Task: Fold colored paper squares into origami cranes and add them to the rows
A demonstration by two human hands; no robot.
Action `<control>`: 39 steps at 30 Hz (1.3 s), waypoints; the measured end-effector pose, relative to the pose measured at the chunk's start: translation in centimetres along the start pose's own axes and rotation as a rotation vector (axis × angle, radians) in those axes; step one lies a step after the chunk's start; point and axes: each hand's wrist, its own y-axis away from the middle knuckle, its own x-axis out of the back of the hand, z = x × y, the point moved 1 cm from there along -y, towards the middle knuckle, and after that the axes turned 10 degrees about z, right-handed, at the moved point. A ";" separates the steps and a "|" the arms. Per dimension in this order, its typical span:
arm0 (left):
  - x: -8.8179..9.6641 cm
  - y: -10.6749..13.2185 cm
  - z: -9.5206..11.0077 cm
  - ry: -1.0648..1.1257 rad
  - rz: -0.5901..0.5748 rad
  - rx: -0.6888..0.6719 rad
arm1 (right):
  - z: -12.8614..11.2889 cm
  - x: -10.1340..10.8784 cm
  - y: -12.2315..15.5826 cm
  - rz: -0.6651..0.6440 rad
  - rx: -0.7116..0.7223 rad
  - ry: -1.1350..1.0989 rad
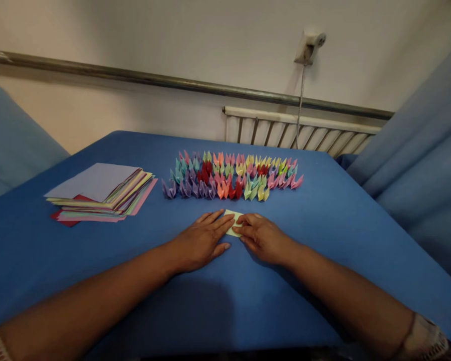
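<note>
A small folded piece of pale yellow-green paper (230,231) lies on the blue table between my hands. My left hand (203,240) rests flat, its fingers stretched out and pressing on the paper's left part. On the right side of the paper, my right hand (265,238) has its fingers bent, with the fingertips on the paper's edge; the fingers partly cover it. Just beyond my hands stand rows of folded paper cranes (229,175) in purple, red, orange, green, yellow and pink.
A stack of coloured paper sheets (97,183) sits on the left of the blue-covered table (143,301). Behind the table are a wall with a metal rail (154,77), a radiator (278,128) and a socket with a cord (308,47). Blue curtains (428,150) hang at both sides.
</note>
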 end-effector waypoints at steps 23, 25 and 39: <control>0.2 -1.9 0.6 0.075 0.161 -0.070 | 3.8 0.0 -0.4 0.133 0.061 -0.202; 0.1 -2.0 0.6 0.087 0.168 -0.054 | 3.8 0.0 -0.4 0.141 0.061 -0.226; -0.3 -2.4 0.5 0.253 0.315 0.149 | 2.8 -1.4 -1.6 0.189 -0.283 -0.112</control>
